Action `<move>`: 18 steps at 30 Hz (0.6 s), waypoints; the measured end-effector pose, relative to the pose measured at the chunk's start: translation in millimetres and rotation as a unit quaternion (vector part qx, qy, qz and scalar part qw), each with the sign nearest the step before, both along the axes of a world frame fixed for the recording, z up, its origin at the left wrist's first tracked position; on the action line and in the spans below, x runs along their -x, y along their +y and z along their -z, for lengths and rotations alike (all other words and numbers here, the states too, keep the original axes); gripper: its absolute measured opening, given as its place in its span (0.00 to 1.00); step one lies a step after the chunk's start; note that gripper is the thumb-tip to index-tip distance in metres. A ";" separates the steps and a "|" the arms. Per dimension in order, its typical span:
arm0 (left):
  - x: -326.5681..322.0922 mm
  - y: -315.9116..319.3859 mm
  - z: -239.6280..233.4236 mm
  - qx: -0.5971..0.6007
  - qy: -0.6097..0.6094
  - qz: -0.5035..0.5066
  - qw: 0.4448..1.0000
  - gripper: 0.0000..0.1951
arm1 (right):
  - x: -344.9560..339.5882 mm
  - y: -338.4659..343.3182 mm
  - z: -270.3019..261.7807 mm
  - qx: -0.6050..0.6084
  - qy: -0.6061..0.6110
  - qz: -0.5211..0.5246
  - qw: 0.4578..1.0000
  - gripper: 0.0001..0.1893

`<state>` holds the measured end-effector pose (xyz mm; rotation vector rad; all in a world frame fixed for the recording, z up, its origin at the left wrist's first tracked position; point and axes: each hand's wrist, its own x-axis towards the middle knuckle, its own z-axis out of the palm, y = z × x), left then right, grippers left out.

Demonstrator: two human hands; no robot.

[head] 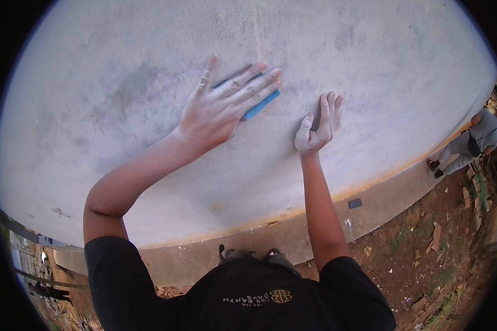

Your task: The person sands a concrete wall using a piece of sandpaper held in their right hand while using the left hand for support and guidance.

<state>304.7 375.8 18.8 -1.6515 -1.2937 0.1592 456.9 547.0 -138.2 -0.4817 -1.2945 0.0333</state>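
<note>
A white-grey plastered wall (pixel 223 178) fills most of the view, with darker smudges and a rough texture. My left hand (pixel 227 97) lies flat on it, fingers pointing up and to the right, thumb spread. Beneath those fingers it presses a blue sheet (pixel 263 104), apparently sandpaper, against the plaster; only its edges show. To the right and lower, my right hand (pixel 321 124) rests against the wall with nothing visible in it, the thumb apart from the fingers. Pale dust coats both hands.
A concrete ledge (pixel 265 238) runs along the wall's foot, under my feet. A dark phone (pixel 355 203) lies on it. Another person (pixel 470 140) stands on it at the far right. Beyond is reddish soil (pixel 381 265) with debris; someone else (pixel 49 291) is far left.
</note>
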 end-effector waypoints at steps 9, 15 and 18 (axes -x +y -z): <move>6.9 -26.2 2.3 -0.070 -0.005 -0.051 0.996 0.30 | -7.6 -8.8 2.6 -0.023 -0.033 0.028 0.999 0.24; 36.7 -50.6 -57.8 -0.257 -0.144 -0.013 0.956 0.34 | -8.8 -13.2 -6.5 -0.030 -0.037 0.036 0.998 0.23; 17.6 -35.1 14.5 -0.090 -0.066 -0.054 0.992 0.32 | -2.9 -14.5 -1.9 -0.041 -0.045 0.021 0.998 0.23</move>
